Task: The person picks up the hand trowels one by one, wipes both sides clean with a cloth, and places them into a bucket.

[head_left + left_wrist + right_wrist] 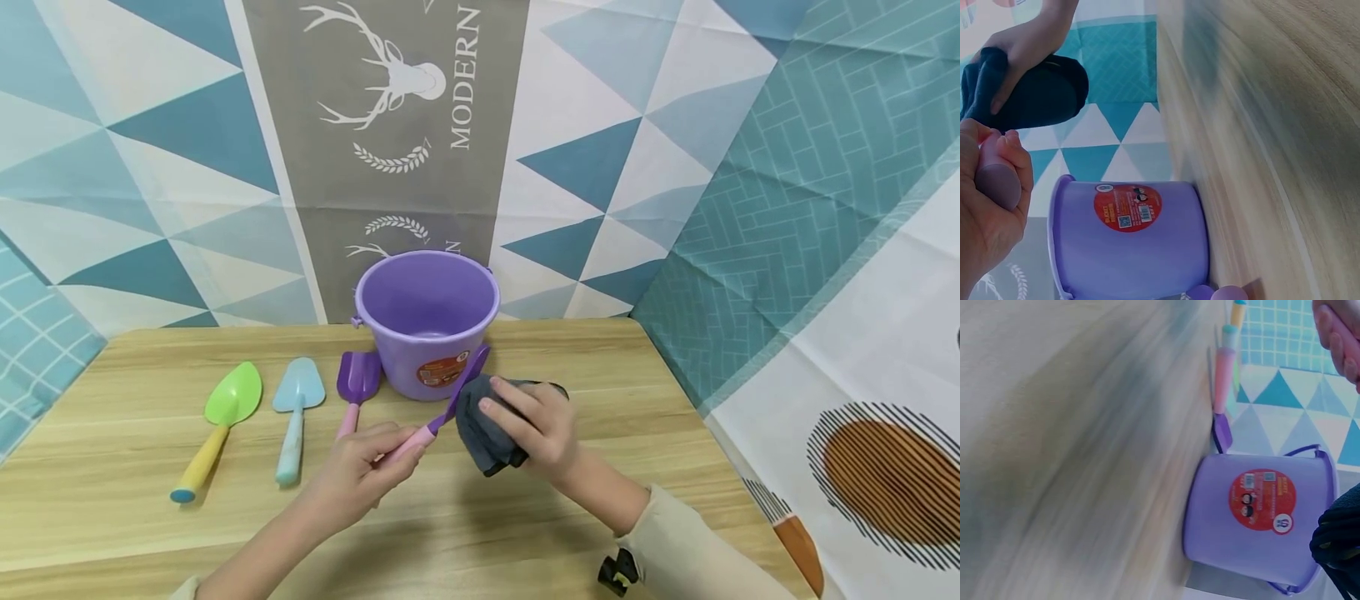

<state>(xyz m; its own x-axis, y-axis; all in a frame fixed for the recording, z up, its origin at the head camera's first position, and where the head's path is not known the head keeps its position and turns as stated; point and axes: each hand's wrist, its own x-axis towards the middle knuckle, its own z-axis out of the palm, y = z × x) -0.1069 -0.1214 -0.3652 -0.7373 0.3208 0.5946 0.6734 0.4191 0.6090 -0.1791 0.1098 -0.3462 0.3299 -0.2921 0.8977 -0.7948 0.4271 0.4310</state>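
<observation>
In the head view my left hand [365, 468] grips the pink handle of a purple toy shovel [470, 375], held tilted above the table with its blade edge-on. My right hand [546, 429] holds a bunched dark grey cloth [480, 425] against the blade's right side. From the left wrist view, the butt of the pink handle [999, 184] shows inside the curled fingers, and the cloth [1047, 94] hides most of the blade. Behind both hands stands a purple bucket [427, 333] with a red label; only the cloth's dark edge [1341, 540] shows in the right wrist view.
Left of the bucket lies a second purple shovel [359, 377] with a pink handle, partly behind my left hand. Further left are a light blue trowel [298, 387] and a green trowel [234, 394] with a yellow handle. Patterned cloth covers the walls behind the wooden table [622, 400].
</observation>
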